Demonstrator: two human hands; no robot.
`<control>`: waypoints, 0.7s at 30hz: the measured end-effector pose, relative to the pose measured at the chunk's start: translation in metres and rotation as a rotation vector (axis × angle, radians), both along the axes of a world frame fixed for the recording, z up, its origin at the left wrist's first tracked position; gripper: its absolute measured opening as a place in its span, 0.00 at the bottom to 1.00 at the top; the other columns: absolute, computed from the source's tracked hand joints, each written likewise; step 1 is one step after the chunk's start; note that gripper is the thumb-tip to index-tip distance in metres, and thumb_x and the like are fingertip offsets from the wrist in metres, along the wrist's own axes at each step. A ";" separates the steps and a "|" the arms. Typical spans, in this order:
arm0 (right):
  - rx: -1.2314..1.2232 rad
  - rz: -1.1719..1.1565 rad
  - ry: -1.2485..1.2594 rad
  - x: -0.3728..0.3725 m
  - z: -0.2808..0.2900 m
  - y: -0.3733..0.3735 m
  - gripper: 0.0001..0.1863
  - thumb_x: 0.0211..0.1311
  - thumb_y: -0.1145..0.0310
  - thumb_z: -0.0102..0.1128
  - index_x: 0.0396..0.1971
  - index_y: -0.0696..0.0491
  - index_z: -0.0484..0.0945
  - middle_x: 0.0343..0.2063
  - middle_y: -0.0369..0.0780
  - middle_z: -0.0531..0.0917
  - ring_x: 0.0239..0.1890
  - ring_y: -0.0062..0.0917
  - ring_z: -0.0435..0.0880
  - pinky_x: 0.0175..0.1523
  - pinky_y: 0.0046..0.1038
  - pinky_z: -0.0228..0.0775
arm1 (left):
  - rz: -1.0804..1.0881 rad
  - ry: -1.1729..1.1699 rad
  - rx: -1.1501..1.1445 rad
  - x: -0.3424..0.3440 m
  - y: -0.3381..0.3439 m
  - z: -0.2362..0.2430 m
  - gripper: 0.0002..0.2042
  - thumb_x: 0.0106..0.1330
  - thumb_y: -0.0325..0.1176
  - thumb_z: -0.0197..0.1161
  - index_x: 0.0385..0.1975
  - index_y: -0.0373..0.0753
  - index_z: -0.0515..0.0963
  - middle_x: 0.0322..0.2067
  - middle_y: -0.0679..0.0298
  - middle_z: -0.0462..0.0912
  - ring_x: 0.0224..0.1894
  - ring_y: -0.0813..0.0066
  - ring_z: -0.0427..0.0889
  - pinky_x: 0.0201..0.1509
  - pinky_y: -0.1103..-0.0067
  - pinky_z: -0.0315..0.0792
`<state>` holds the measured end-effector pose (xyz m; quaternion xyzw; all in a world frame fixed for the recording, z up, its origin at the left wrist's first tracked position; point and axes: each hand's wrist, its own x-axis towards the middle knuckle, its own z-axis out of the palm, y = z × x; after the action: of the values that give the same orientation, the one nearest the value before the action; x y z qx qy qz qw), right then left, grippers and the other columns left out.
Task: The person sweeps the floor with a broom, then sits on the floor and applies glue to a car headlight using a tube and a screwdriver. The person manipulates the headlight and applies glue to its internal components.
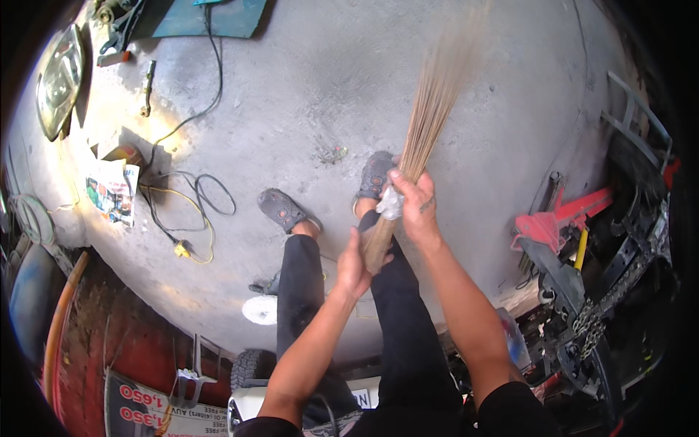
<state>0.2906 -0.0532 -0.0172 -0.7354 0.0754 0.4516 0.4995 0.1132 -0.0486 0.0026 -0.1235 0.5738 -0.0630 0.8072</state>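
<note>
Head camera, looking down: a grey concrete floor fills most of the view, and the person's legs in dark trousers stand on it, feet apart. Next in size is a broom, a bundle of thin brown sticks, held out in front of the right leg. It slants from the handle end near the knees up and toward the right, and its far tips blur, so whether they touch the floor cannot be told. To the person's right lies a red metal piece with a yellow bar just beside it, and a chain hangs among dark parts below. A blue-green sheet lies at the top edge, and a clear vehicle lamp sits at the far left. Both bare hands are closed on the broom: the left hand wraps the handle end, while the right hand grips farther up, its thumb laid across the sticks. Grey clogs cover the feet, the right one close beside the right hand in view. Near the left leg, partly hidden by it, is a white round thing. A white wrapping shows on the bundle by the right palm. Smaller again, a yellow plug lies at the left, and bits of debris dot the floor between the lamp and the broom.
</note>
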 end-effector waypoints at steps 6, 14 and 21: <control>-0.126 0.397 -0.366 0.058 -0.029 -0.003 0.31 0.79 0.61 0.56 0.75 0.59 0.62 0.35 0.40 0.81 0.35 0.24 0.81 0.42 0.30 0.77 | -0.201 0.000 0.210 -0.046 -0.001 -0.011 0.28 0.85 0.47 0.53 0.74 0.32 0.69 0.65 0.50 0.79 0.64 0.58 0.80 0.63 0.65 0.78; -0.376 1.070 -0.772 0.131 -0.117 0.036 0.36 0.84 0.54 0.47 0.84 0.49 0.52 0.50 0.64 0.86 0.51 0.58 0.88 0.58 0.49 0.81 | -0.427 0.267 0.202 -0.121 -0.027 -0.061 0.18 0.83 0.38 0.57 0.62 0.32 0.77 0.43 0.57 0.87 0.43 0.66 0.89 0.49 0.70 0.83; -0.568 1.250 -0.682 0.159 -0.244 0.074 0.31 0.83 0.58 0.48 0.82 0.44 0.59 0.45 0.64 0.87 0.48 0.59 0.88 0.57 0.51 0.81 | -0.349 0.001 0.374 -0.052 0.029 -0.061 0.17 0.83 0.37 0.56 0.61 0.32 0.78 0.43 0.56 0.87 0.45 0.67 0.89 0.49 0.71 0.84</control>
<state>0.4495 0.0204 -0.2607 -0.8401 -0.3997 0.3615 -0.0612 0.0608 -0.0197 -0.0579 0.1288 0.5887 -0.0942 0.7925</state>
